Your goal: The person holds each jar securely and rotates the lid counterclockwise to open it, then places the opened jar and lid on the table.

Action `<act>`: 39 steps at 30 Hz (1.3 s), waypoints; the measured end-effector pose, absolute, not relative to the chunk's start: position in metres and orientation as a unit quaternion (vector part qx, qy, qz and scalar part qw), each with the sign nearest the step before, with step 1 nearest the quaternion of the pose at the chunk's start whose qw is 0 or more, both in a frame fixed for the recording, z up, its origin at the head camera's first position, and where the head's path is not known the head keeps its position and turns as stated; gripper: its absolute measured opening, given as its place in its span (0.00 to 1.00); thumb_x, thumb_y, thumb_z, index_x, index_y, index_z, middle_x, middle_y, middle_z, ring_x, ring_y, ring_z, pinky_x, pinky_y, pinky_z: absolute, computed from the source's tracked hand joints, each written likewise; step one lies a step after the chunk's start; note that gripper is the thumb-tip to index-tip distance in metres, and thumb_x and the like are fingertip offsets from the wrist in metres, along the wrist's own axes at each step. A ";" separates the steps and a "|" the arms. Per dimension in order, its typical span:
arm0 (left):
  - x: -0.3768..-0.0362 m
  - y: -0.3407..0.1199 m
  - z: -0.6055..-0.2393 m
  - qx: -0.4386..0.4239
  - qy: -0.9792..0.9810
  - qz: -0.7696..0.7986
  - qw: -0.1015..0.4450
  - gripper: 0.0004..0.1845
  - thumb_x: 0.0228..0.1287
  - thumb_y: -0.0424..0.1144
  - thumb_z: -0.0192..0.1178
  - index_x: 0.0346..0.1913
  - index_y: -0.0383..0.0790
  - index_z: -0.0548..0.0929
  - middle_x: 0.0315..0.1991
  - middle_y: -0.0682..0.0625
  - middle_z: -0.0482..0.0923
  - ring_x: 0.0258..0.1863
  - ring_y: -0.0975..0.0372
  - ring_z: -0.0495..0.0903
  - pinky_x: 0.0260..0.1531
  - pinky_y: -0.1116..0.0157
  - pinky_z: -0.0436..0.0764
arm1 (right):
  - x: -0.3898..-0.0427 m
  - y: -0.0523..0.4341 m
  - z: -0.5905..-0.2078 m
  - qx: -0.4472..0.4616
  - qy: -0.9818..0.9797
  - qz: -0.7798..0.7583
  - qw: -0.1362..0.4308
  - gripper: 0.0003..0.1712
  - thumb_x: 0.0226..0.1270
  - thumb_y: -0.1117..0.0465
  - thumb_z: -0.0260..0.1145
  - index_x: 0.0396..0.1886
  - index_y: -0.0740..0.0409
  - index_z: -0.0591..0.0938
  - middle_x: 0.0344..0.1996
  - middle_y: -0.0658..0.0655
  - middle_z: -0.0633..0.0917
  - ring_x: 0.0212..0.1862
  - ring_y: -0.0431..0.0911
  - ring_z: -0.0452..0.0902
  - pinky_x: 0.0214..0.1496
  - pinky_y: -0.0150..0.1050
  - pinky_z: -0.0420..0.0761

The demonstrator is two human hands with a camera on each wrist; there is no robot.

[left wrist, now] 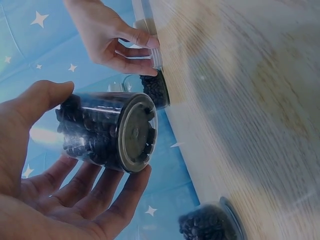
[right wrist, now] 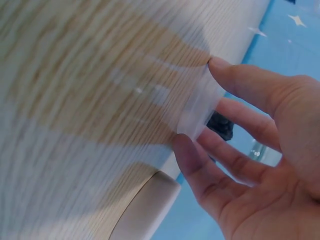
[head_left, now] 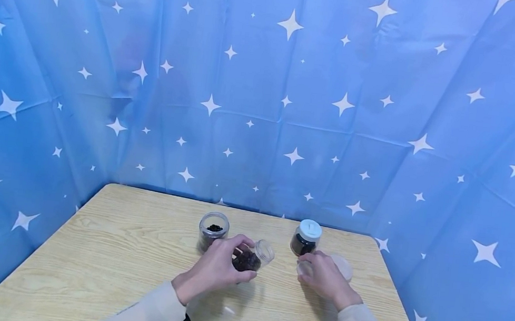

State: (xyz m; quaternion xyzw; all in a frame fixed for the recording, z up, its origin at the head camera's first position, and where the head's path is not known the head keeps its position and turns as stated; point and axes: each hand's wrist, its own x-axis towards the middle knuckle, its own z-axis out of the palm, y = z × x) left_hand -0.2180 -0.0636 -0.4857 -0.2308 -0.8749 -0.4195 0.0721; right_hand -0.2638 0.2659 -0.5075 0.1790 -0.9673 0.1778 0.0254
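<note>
The wooden table (head_left: 123, 251) lay under both hands, with a blue star-printed cloth (head_left: 264, 103) hung behind it. Beyond the fingers of the left hand (head_left: 218, 270) stood an open jar (head_left: 213, 229) of dark beans, upright and apart from them. Beyond the right hand (head_left: 322, 276) stood a capped jar (head_left: 306, 238), near but not touched.

The left hand's thumb and fingers (left wrist: 107, 197) were curled round a third jar (left wrist: 107, 132), tipped on its side, mouth pointing away to the right, probably so its beans stayed put while open. The right hand's thumb and forefinger (right wrist: 200, 170) pinched a clear lid (right wrist: 200, 107) by its rim, edge against the tabletop. Another pale lid (head_left: 343, 265) lay flat just past those fingers.
</note>
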 end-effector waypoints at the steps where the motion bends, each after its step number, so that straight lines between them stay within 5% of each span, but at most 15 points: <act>1: -0.218 -0.063 -0.486 -0.230 -0.875 -0.421 0.072 0.31 0.60 0.45 0.89 0.64 0.45 0.88 0.53 0.49 0.97 0.51 0.58 0.96 0.54 0.61 0.91 | -0.264 0.266 -0.508 0.179 -0.967 0.179 0.024 0.20 0.65 0.64 0.89 0.56 0.60 0.94 0.53 0.64 0.95 0.57 0.59 0.93 0.63 0.62 0.92; 32: -0.253 -0.034 -0.504 -0.137 -0.875 -0.456 0.088 0.32 0.67 0.40 0.85 0.69 0.39 0.82 0.63 0.41 0.94 0.67 0.45 0.92 0.73 0.40 0.85 | -0.234 0.274 -0.486 0.172 -0.958 0.194 0.122 0.24 0.67 0.64 0.88 0.61 0.60 0.93 0.55 0.66 0.94 0.55 0.61 0.93 0.59 0.62 0.93; 39: -0.264 -0.027 -0.511 -0.118 -0.881 -0.451 0.079 0.30 0.70 0.39 0.83 0.69 0.38 0.79 0.65 0.38 0.92 0.67 0.42 0.90 0.72 0.40 0.87 | -0.228 0.279 -0.480 0.159 -0.958 0.210 0.110 0.25 0.68 0.64 0.88 0.64 0.59 0.93 0.55 0.63 0.93 0.43 0.50 0.85 0.43 0.44 0.85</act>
